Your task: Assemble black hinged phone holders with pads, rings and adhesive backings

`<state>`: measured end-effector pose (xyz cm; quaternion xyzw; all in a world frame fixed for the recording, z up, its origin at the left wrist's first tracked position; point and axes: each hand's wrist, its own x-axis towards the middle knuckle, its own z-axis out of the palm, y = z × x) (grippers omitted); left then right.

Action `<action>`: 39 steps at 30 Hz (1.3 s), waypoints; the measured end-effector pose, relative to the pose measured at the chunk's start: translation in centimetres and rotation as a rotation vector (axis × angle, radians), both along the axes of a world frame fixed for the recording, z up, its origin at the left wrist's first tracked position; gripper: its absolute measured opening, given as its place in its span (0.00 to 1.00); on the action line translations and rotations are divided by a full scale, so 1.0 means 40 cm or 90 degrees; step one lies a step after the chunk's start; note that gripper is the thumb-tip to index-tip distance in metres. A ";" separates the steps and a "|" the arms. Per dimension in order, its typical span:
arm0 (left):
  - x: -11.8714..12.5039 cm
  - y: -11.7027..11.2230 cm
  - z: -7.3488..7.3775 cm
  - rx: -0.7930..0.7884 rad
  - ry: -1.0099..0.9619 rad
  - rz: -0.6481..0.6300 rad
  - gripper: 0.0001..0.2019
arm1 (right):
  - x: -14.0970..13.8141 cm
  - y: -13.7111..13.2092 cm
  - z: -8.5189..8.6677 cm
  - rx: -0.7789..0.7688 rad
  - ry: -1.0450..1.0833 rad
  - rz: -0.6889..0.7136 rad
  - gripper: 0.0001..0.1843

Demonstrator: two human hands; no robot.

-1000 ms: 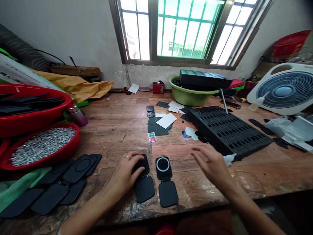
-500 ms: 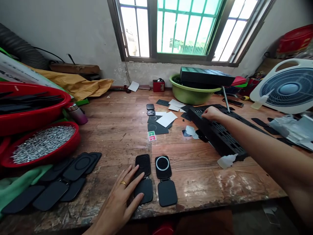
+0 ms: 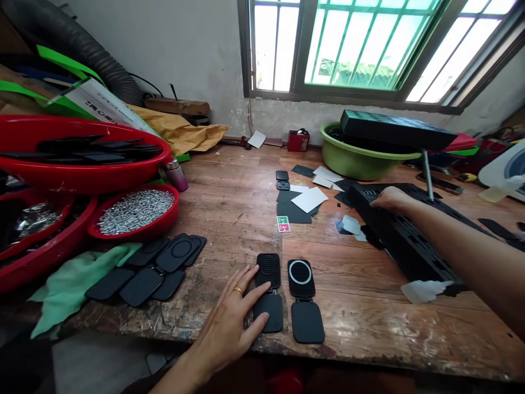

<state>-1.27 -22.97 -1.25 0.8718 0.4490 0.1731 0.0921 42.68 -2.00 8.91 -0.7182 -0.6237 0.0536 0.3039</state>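
Observation:
My left hand (image 3: 233,312) lies with fingers spread, its fingertips on a black hinged two-panel pad (image 3: 268,312) near the table's front edge. Beside it, unfolded flat, is a second hinged pad (image 3: 307,323) with a white ring (image 3: 301,272) on its upper panel. My right arm reaches across to a long black slotted tray (image 3: 404,241). There my right hand (image 3: 389,198) has its fingers curled over the tray's left rim; the fingertips are partly hidden. A small plastic bottle (image 3: 424,291) rests by the tray's near end.
Several black pads (image 3: 141,287) lie at left by a green cloth (image 3: 74,284). A red bowl of screws (image 3: 137,213) and a larger red basin (image 3: 102,178) stand behind. White and dark sheets (image 3: 309,200) lie mid-table; a green basin (image 3: 353,158) sits beyond.
The view has swung left, so everything sits farther right in the picture. My right hand's fingers have shifted from over the slots to the tray's rim. My left hand stays on the pad.

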 end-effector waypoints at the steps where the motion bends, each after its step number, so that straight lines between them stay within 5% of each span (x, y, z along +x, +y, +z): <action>1: -0.002 0.001 -0.003 0.006 -0.003 -0.003 0.23 | -0.009 -0.015 0.014 -0.042 -0.013 -0.021 0.15; 5: -0.009 0.010 -0.022 0.038 -0.018 -0.010 0.21 | -0.063 -0.178 0.079 -0.099 -0.049 -0.042 0.12; 8: -0.011 0.016 -0.031 0.061 -0.032 -0.025 0.21 | -0.124 -0.396 0.091 0.077 -0.062 -0.024 0.15; 11: -0.009 0.015 -0.031 0.066 -0.036 -0.018 0.21 | -0.149 -0.607 0.022 0.219 -0.095 -0.160 0.17; 14: -0.007 0.011 -0.028 0.052 -0.022 -0.010 0.21 | -0.114 -0.725 -0.115 0.143 -0.012 -0.296 0.23; 18: -0.009 0.007 -0.024 0.043 -0.006 -0.007 0.21 | -0.066 -0.724 -0.276 0.055 0.271 -0.353 0.40; 21: -0.011 0.006 -0.024 0.047 -0.006 -0.002 0.21 | -0.065 -0.678 -0.326 0.074 0.373 -0.308 0.41; 33: -0.002 -0.008 -0.008 0.000 -0.034 0.014 0.20 | -0.084 -0.599 -0.354 0.057 0.280 -0.322 0.37; 39: -0.004 -0.017 0.003 -0.048 -0.098 0.035 0.22 | -0.142 -0.586 -0.329 0.034 0.279 -0.284 0.36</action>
